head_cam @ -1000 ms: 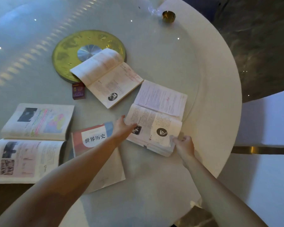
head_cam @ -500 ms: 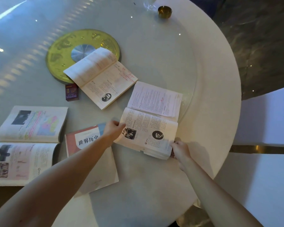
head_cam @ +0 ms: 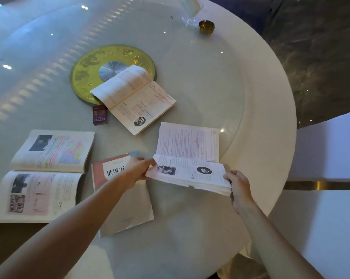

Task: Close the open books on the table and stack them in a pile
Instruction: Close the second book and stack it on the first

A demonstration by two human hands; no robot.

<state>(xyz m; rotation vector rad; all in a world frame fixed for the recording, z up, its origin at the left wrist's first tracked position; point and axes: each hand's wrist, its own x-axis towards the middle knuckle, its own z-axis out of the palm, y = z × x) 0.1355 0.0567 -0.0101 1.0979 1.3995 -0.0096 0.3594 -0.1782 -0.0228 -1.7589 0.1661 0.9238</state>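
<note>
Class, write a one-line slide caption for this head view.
Both hands, left and right, lift an open book's near half to close it.

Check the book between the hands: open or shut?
Open. The book shows both pages; left hand and right hand lift its near half.

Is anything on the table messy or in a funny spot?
Yes. One open book lies crooked, half on the gold disc at the table's middle, with a small red box against its corner. Two more books are open: one at the left, one held by both hands. Nothing looks spilled or torn.
</note>
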